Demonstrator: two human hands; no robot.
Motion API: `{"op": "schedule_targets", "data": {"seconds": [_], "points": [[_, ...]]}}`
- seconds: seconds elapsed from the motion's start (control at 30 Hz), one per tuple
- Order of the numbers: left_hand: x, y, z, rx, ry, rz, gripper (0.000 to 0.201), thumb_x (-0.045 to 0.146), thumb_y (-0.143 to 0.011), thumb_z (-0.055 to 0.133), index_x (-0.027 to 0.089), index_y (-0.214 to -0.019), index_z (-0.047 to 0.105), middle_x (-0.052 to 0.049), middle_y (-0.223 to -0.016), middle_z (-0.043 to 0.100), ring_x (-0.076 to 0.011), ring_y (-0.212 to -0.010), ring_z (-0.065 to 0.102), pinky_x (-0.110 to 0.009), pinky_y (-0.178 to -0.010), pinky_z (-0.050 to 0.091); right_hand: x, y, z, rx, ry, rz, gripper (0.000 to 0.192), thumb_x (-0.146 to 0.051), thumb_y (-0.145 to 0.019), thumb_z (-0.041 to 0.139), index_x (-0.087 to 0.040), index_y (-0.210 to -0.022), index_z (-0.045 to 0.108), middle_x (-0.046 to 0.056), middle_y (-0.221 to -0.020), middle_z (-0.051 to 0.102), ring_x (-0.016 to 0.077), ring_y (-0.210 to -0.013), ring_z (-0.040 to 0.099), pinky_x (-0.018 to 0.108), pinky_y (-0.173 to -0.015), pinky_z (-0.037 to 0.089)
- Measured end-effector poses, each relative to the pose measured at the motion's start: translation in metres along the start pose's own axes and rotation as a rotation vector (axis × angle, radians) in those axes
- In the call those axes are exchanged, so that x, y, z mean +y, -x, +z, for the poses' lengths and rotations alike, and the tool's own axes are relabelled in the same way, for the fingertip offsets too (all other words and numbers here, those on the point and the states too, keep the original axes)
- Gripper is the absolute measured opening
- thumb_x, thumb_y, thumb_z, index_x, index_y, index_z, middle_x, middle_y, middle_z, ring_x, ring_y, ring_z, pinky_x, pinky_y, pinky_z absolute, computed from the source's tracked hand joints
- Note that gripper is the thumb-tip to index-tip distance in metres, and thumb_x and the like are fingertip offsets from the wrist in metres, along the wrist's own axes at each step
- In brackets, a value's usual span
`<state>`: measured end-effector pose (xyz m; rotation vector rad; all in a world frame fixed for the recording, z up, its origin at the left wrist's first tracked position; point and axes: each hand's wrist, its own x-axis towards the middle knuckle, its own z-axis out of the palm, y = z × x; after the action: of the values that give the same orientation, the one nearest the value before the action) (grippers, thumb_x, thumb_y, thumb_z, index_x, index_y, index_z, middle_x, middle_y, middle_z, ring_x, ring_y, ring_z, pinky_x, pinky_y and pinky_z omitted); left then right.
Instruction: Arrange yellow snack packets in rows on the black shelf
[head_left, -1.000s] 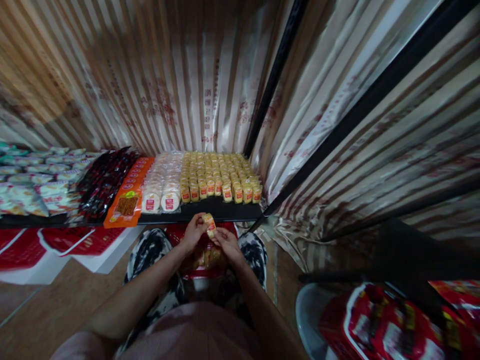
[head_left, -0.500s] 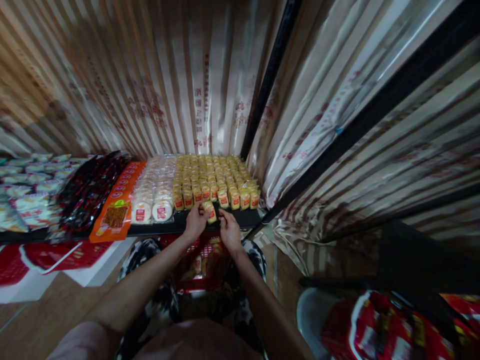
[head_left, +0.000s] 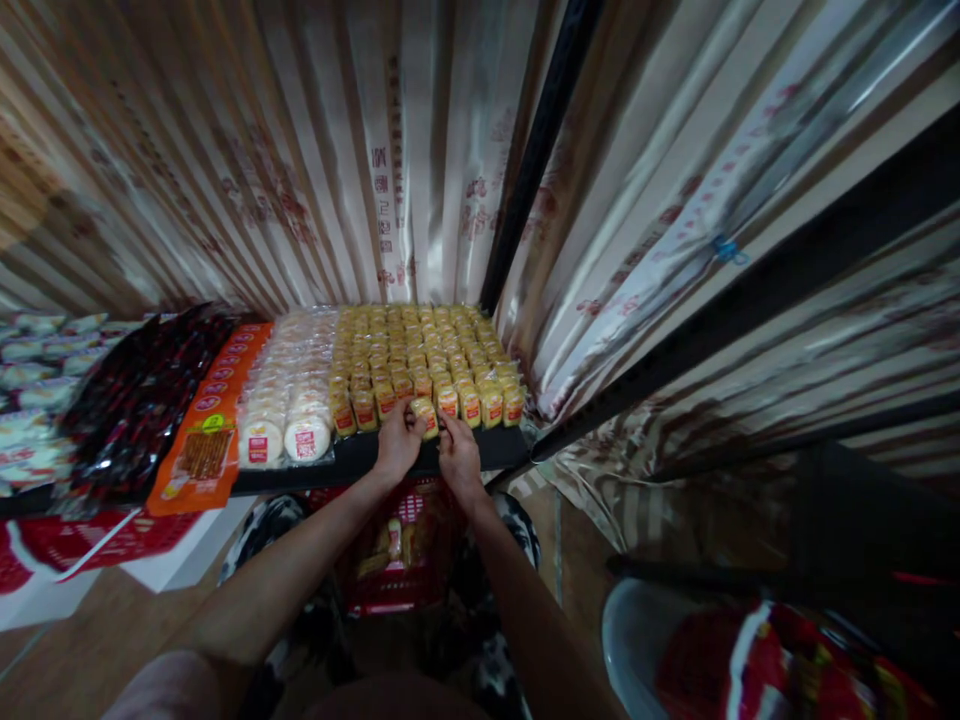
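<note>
Two hands at the centre of the frame, both closed on one small yellow snack pack [head_left: 424, 414] with a red label. Left hand [head_left: 396, 445] gripping the pack's left side, fingers curled narrow around it; right hand [head_left: 458, 456] just beside, fingertips pinched on the pack's right edge. Pack held at the front row of the yellow packs [head_left: 420, 350], touching its neighbours, in the gap between the third and fourth front packs, right at the shelf's [head_left: 352, 455] black front lip.

Front row of yellow packs: six standing besides the held one, three to its left and three to its right. Rows behind too many and too blurred to count.

Left of these, round white cakes [head_left: 289, 400] in clear wrap: two in the front row with red labels, more stacked behind, number unclear. Further left, one orange packet column [head_left: 206, 440], then a heap of dark red-black packets [head_left: 139, 400], then pale packets [head_left: 34, 400] at the left edge.

Below the hands, one red basket [head_left: 401, 550] with a few yellow packs inside, count unclear. Lower right, one grey tub [head_left: 630, 640] and a red printed bag [head_left: 787, 660]. Lower left, red printed packets [head_left: 60, 540].
</note>
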<state>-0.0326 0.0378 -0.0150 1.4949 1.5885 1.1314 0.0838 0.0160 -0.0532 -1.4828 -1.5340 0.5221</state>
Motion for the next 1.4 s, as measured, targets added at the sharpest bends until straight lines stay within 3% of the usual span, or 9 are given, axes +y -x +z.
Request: {"op": "schedule_targets", "data": {"seconds": [0.13, 0.33, 0.7, 1.0, 1.17, 1.4], "points": [[-0.001, -0.004, 0.008, -0.003, 0.002, 0.043, 0.034, 0.018, -0.077, 0.057, 0.017, -0.111, 0.053, -0.003, -0.09, 0.062, -0.0143, -0.079, 0.059, -0.028, -0.074, 0.049, 0.006, 0.003, 0.002, 0.026, -0.05, 0.022, 0.04, -0.018, -0.084, 0.035, -0.016, -0.118, 0.057, 0.013, -0.109, 0.056, 0.0186, -0.092, 0.057, 0.035, -0.081, 0.051], [0.004, -0.008, 0.005, 0.032, -0.101, 0.154, 0.034, 0.02, -0.08, 0.056, 0.019, -0.113, 0.054, -0.007, -0.107, 0.054, -0.0155, -0.085, 0.056, -0.027, -0.073, 0.049, 0.002, 0.005, 0.002, 0.03, -0.074, 0.055, 0.04, -0.018, -0.086, 0.033, -0.019, -0.119, 0.055, 0.011, -0.11, 0.054, 0.0142, -0.084, 0.06, 0.029, -0.076, 0.052], [-0.01, -0.016, 0.011, 0.068, -0.185, 0.25, 0.036, 0.027, -0.086, 0.05, 0.018, -0.121, 0.05, -0.006, -0.098, 0.053, -0.0153, -0.082, 0.054, -0.029, -0.078, 0.046, -0.003, 0.005, 0.002, 0.076, 0.037, -0.015, 0.039, -0.018, -0.084, 0.038, -0.013, -0.118, 0.056, 0.013, -0.108, 0.058, 0.0179, -0.092, 0.06, 0.032, -0.085, 0.048], [-0.014, -0.011, 0.014, 0.088, -0.242, 0.235, 0.039, 0.027, -0.085, 0.05, 0.016, -0.122, 0.043, -0.005, -0.091, 0.054, -0.014, -0.073, 0.054, -0.026, -0.071, 0.047, -0.003, 0.004, 0.006, 0.112, 0.073, 0.003, 0.037, -0.022, -0.084, 0.04, -0.019, -0.117, 0.056, 0.01, -0.108, 0.06, 0.0192, -0.101, 0.057, 0.033, -0.088, 0.047], [-0.024, -0.007, 0.016, 0.0, -0.238, 0.349, 0.028, 0.02, -0.088, 0.039, 0.016, -0.113, 0.049, -0.008, -0.095, 0.055, -0.0168, -0.089, 0.054, -0.028, -0.082, 0.045, -0.005, 0.003, 0.006, 0.115, 0.029, 0.018, 0.036, -0.02, -0.083, 0.04, -0.019, -0.115, 0.056, 0.01, -0.107, 0.06, 0.0192, -0.099, 0.057, 0.033, -0.087, 0.048], [-0.03, -0.01, 0.018, -0.005, -0.273, 0.402, 0.033, 0.016, -0.088, 0.034, 0.015, -0.118, 0.049, -0.01, -0.104, 0.055, -0.0187, -0.1, 0.052, -0.03, -0.091, 0.042, -0.011, 0.0, 0.007, 0.103, 0.038, 0.119, 0.037, -0.019, -0.078, 0.043, -0.018, -0.115, 0.051, 0.008, -0.103, 0.06, 0.0157, -0.085, 0.061, 0.028, -0.081, 0.048]]}}
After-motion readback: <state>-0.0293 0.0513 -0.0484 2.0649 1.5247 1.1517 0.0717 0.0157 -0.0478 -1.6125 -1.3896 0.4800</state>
